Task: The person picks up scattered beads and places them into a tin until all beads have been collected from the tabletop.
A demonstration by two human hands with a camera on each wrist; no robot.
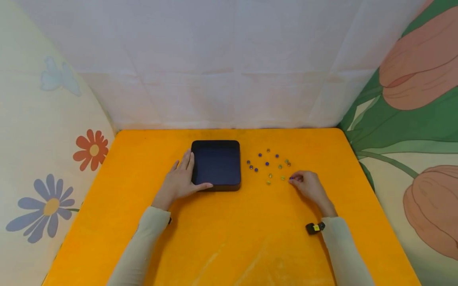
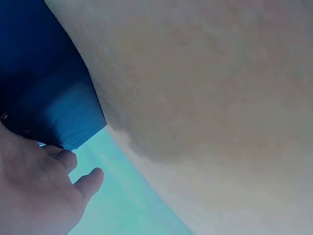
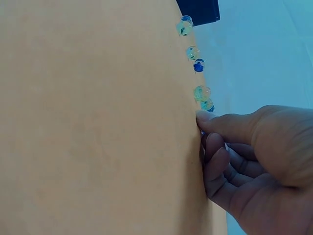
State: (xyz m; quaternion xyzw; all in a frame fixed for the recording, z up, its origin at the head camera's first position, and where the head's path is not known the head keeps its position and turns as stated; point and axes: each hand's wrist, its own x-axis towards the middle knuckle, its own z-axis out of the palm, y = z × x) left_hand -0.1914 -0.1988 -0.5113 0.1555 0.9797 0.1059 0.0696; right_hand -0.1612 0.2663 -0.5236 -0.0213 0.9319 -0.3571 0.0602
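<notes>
A square dark box [image 1: 216, 186] with an open top stands left of the middle of the table. My left hand [image 1: 179, 180] lies against it, fingers straight along the left wall and thumb at the front edge; the left wrist view shows this hand [image 2: 44, 191] beside the box [image 2: 58, 83]. My right hand [image 1: 309, 186] pinches a blue marble [image 1: 291, 178] between thumb and fingertips, low over the cloth. In the right wrist view the fingers [image 3: 217, 164] mostly hide that marble. Loose blue marbles [image 1: 266, 163] and yellowish clear marbles [image 1: 270, 175] are scattered between box and right hand.
An orange cloth [image 1: 229, 230] covers the table. A white curtain [image 1: 229, 79] hangs behind the back edge, and flower-printed panels [image 1: 411, 159] stand at both sides. A small black device [image 1: 315, 228] sits at the right wrist.
</notes>
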